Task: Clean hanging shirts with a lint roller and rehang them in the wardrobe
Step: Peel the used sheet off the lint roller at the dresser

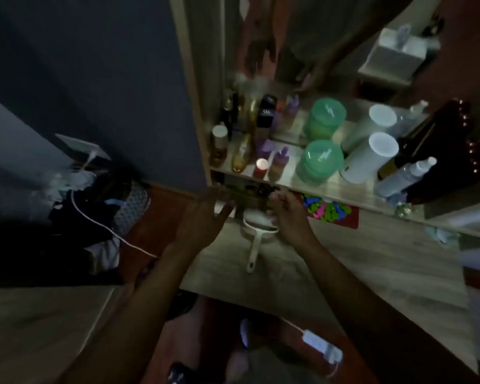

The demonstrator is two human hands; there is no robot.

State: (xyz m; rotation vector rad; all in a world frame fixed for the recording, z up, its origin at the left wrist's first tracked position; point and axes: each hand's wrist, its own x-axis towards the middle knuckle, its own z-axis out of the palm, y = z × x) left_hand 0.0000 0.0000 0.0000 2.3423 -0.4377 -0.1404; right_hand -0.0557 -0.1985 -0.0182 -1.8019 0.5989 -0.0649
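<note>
From the head camera, in dim light, the lint roller [255,239] lies flat on the pale wooden dressing table [344,261]. Its long axis runs away from the person: the thin white handle points back toward the body, and the roll end sits farthest off, under the edge of the low shelf [330,187]. Both hands are forward at that far end, with the roller between them. The left hand [203,217] is just left of the roll, fingers straight and spread, holding nothing. The right hand [288,217] is nearer, right at the roll's upper right edge, with its fingers curled in. Blur hides whether they grip the roll or only hover at it, so I cannot tell. The handle lies free below both hands, so a clean pickup would probably mean drawing a hand back along the shaft. No hanging shirts can be made out, only a mirror [302,51] behind the shelf. On the shelf a lidded green tub [320,162] and a capped white canister [369,157] hide their contents, and small bottles [241,151] crowd the left end. A red tray or pack [330,210] under the shelf holds bright, multicoloured bits I cannot identify.
</note>
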